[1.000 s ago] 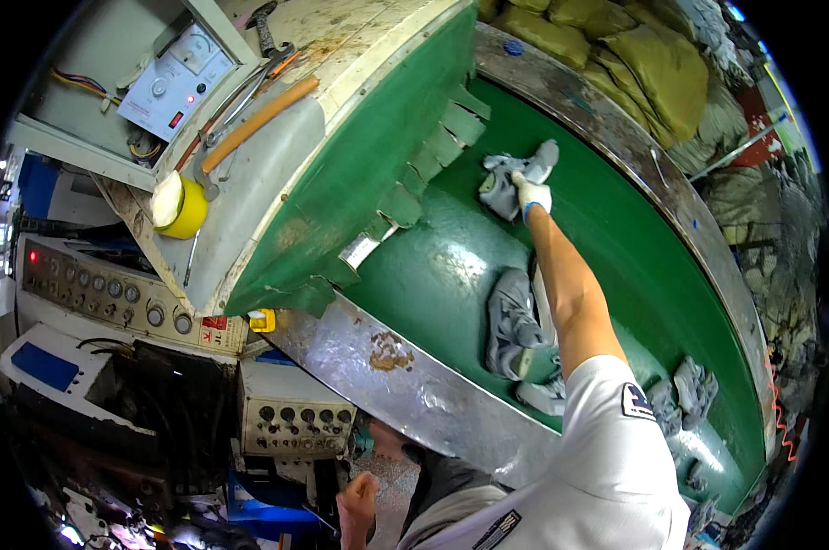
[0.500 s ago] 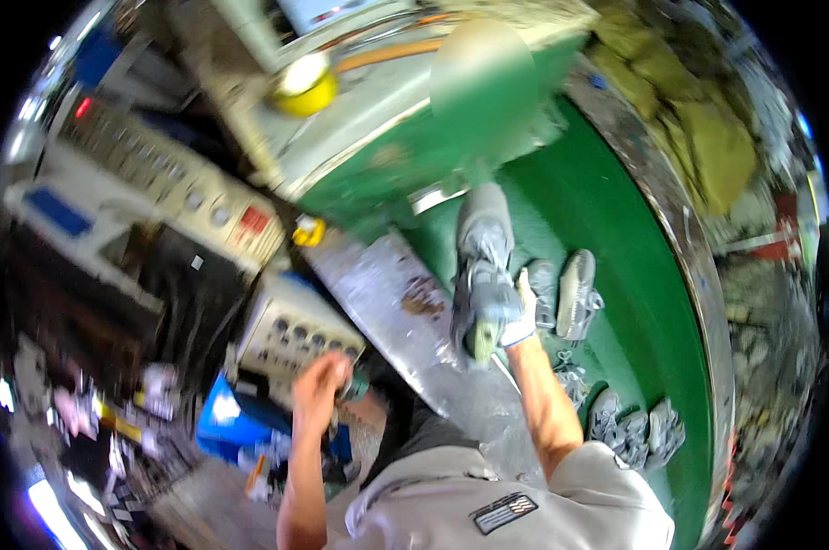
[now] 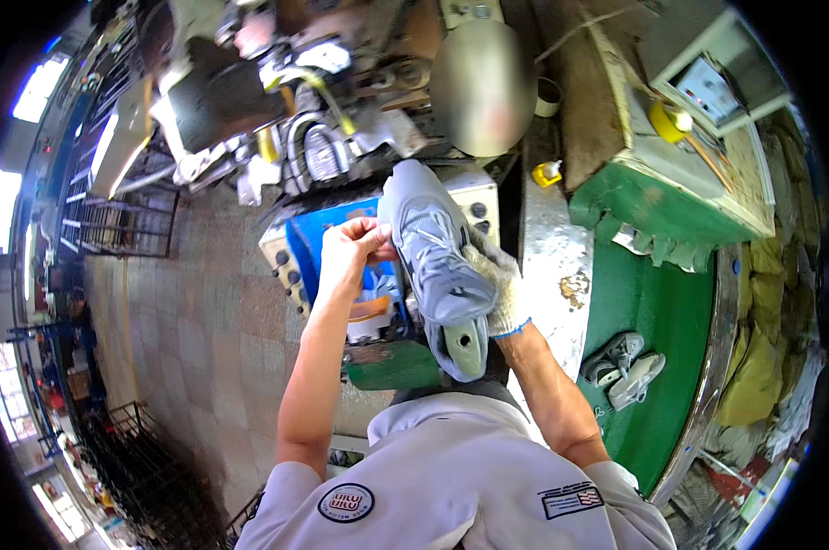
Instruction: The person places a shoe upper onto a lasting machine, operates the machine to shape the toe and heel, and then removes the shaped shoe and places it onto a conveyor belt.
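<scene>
A grey sneaker (image 3: pixel 433 252) stretched over a pale green shoe last (image 3: pixel 465 346) is held up in front of my body. Its toe points away from me, and a round hole shows in the end of the last near me. My right hand (image 3: pixel 497 284), in a white knit glove with a blue cuff, grips the shoe from its right side. At the shoe's left edge, near the toe, is my bare left hand (image 3: pixel 352 255). Its thumb and fingers are pinched together; whatever lies between them is too small to make out.
Beneath the shoe sits a blue bin (image 3: pixel 309 240) beside a cream control box (image 3: pixel 481 206). A metal ledge (image 3: pixel 556 275) runs along the green conveyor belt (image 3: pixel 657 298), where more grey shoes (image 3: pixel 625 368) lie. Machinery (image 3: pixel 318 147) stands ahead; a green-sided bench (image 3: pixel 662 206) is at the right.
My view has swung left, away from the belt. The right hand has brought the shoe from over the belt to above the blue bin, and my left hand has come up to its edge.
</scene>
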A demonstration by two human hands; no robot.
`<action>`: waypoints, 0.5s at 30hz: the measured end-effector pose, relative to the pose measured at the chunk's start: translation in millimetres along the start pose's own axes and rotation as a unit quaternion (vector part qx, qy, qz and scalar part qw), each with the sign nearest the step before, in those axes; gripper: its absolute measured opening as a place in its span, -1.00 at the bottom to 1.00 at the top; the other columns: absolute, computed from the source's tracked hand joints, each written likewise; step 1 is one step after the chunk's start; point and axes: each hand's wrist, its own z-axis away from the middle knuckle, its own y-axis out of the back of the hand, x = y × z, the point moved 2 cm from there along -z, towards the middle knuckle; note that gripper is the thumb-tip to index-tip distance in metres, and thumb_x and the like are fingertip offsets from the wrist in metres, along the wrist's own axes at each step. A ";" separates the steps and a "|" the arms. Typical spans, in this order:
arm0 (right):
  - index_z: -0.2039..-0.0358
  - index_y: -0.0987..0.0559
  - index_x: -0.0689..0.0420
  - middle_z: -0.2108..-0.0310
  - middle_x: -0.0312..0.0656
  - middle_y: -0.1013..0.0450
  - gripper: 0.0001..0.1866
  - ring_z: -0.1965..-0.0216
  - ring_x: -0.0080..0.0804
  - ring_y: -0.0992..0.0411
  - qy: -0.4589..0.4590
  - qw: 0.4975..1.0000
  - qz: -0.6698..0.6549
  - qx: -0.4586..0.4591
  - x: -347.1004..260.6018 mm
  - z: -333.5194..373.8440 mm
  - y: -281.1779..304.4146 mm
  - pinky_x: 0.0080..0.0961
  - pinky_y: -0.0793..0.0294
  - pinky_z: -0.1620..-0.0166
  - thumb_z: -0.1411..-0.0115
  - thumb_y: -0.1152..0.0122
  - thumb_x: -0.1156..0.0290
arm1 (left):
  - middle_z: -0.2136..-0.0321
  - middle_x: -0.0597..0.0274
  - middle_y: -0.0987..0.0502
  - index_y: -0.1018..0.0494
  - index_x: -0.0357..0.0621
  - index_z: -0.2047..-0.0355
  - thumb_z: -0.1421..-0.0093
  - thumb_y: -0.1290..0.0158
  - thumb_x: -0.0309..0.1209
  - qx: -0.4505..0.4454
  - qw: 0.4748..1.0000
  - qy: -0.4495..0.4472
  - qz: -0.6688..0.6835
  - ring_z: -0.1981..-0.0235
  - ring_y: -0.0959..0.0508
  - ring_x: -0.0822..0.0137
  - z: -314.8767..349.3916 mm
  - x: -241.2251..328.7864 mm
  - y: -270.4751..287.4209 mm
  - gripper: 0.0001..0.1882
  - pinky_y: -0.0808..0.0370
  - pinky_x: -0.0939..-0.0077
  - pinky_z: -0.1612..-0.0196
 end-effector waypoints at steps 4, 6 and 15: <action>-0.26 -0.39 0.38 -0.07 -0.14 -0.48 -0.40 0.02 -0.50 -0.43 0.057 0.992 0.116 -0.001 36.9 -47.2 -35.6 -0.57 -0.42 -0.09 -0.26 -0.30 0.43 | 0.35 0.18 -0.65 -0.57 -0.37 0.16 -0.19 -0.27 -0.50 0.077 0.995 -0.054 0.026 0.43 -0.65 0.40 -6.5 15.2 49.7 -0.76 -0.65 0.53 0.32; -0.27 -0.37 0.38 -0.08 -0.15 -0.48 -0.40 0.00 -0.49 -0.42 0.080 0.985 0.152 -0.013 47.4 -66.5 -52.2 -0.56 -0.41 -0.10 -0.28 -0.28 0.39 | 0.29 0.15 -0.65 -0.55 -0.38 0.07 -0.17 -0.28 -0.52 0.107 0.989 -0.073 0.074 0.37 -0.66 0.38 -17.4 19.8 69.2 -0.68 -0.65 0.51 0.28; -0.18 -0.48 0.30 0.02 -0.20 -0.53 -0.54 0.08 -0.51 -0.47 0.088 0.995 0.010 -0.034 76.7 -119.1 -125.7 -0.54 -0.46 -0.04 -0.32 -0.20 0.38 | 0.04 -0.13 -0.56 -0.39 -0.48 -0.14 -0.16 -0.17 -0.63 0.122 0.963 -0.187 0.154 0.09 -0.64 0.15 -42.9 51.6 110.1 -0.49 -0.64 0.35 0.02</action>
